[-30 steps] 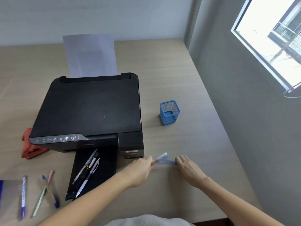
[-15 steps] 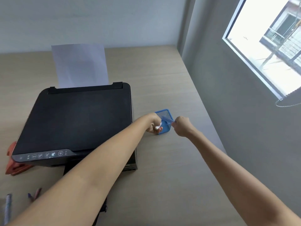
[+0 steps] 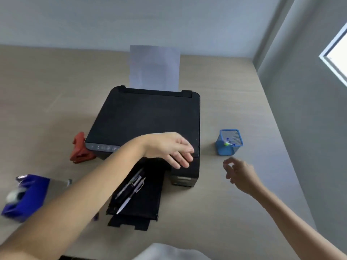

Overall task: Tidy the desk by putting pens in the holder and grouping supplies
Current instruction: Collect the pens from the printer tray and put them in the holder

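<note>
A blue mesh pen holder (image 3: pixel 229 149) stands on the desk to the right of the printer, with pen tips (image 3: pixel 228 143) showing inside it. Several pens (image 3: pixel 131 188) lie on the printer's black output tray (image 3: pixel 148 207). My left hand (image 3: pixel 172 149) hovers over the printer's front right corner, fingers spread, holding nothing. My right hand (image 3: pixel 239 174) is in the air just below and in front of the holder, fingers loosely curled and empty.
A black printer (image 3: pixel 146 121) with a paper sheet (image 3: pixel 155 66) upright in its feeder fills the middle of the desk. A red stapler-like tool (image 3: pixel 79 152) sits at its left. A blue tape dispenser (image 3: pixel 24 196) lies at the left edge. A grey wall runs along the right.
Both hands carried pens from the desk front to the holder, dropped them in, and have now pulled back toward me, empty. The view has shifted left.
</note>
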Demonstrator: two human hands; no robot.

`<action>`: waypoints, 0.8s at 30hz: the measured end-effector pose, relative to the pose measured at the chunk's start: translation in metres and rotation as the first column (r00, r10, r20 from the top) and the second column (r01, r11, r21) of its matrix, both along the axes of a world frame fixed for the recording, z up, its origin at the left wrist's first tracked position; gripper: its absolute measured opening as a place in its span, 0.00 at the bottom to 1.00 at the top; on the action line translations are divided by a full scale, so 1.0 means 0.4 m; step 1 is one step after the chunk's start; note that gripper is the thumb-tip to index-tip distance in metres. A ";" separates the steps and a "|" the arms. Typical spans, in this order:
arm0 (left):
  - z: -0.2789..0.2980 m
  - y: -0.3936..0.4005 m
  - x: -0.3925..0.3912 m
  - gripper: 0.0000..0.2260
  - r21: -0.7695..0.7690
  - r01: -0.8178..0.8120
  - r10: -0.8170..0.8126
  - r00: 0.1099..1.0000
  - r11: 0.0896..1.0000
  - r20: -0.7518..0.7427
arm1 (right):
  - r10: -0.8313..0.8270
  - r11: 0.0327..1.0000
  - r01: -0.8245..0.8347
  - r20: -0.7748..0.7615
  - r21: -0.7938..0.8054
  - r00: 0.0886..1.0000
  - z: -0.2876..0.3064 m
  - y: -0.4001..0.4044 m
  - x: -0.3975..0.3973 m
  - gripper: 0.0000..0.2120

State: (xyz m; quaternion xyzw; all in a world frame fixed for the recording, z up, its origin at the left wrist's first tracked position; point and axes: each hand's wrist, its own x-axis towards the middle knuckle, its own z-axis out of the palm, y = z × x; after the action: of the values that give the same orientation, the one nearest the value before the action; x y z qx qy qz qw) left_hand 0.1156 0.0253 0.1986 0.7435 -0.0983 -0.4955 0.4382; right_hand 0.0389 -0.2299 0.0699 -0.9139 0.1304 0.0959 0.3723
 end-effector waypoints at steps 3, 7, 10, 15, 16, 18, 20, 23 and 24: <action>-0.060 0.216 -0.040 0.13 0.170 -0.004 0.003 1.000 0.985 0.008 | 0.216 0.972 -0.224 -0.099 -0.071 0.971 -0.050 0.085 -0.059 0.08; -0.238 0.382 -0.080 0.09 0.476 -0.144 0.059 0.980 0.868 0.188 | 0.437 0.889 -0.450 -0.142 -0.078 0.888 -0.099 0.239 -0.095 0.10; -0.351 0.420 -0.104 0.10 0.559 -0.261 0.023 0.918 0.787 0.397 | 0.577 0.806 -0.589 -0.146 -0.058 0.804 -0.096 0.366 -0.090 0.10; -0.418 0.425 -0.124 0.11 0.578 -0.231 -0.120 0.855 0.783 0.505 | 0.648 0.751 -0.657 -0.116 -0.068 0.752 -0.088 0.545 -0.058 0.09; -0.424 0.428 -0.125 0.10 0.598 -0.216 -0.173 0.833 0.772 0.525 | 0.652 0.747 -0.661 -0.118 -0.072 0.749 -0.092 0.574 -0.053 0.10; -0.431 0.438 -0.126 0.11 0.638 -0.220 -0.228 0.808 0.738 0.543 | 0.659 0.738 -0.670 -0.126 -0.082 0.741 -0.099 0.626 -0.047 0.11; -0.442 0.457 -0.127 0.13 0.634 -0.245 -0.209 0.806 0.734 0.553 | 0.656 0.733 -0.672 -0.147 -0.106 0.740 -0.109 0.663 -0.044 0.11; -0.451 0.479 -0.142 0.14 0.580 -0.248 -0.166 0.807 0.776 0.567 | 0.618 0.752 -0.641 -0.173 -0.154 0.767 -0.123 0.694 -0.044 0.08; -0.453 0.480 -0.151 0.14 0.543 -0.248 -0.139 0.807 0.802 0.574 | 0.595 0.769 -0.618 -0.171 -0.163 0.785 -0.125 0.702 -0.045 0.06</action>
State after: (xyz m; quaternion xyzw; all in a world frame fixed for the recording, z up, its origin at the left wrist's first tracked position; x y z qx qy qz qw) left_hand 0.0551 0.2172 0.0174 0.9607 -0.0462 -0.2321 0.1453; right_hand 0.0208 0.0507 0.0198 -0.9343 -0.1426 0.2463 0.2148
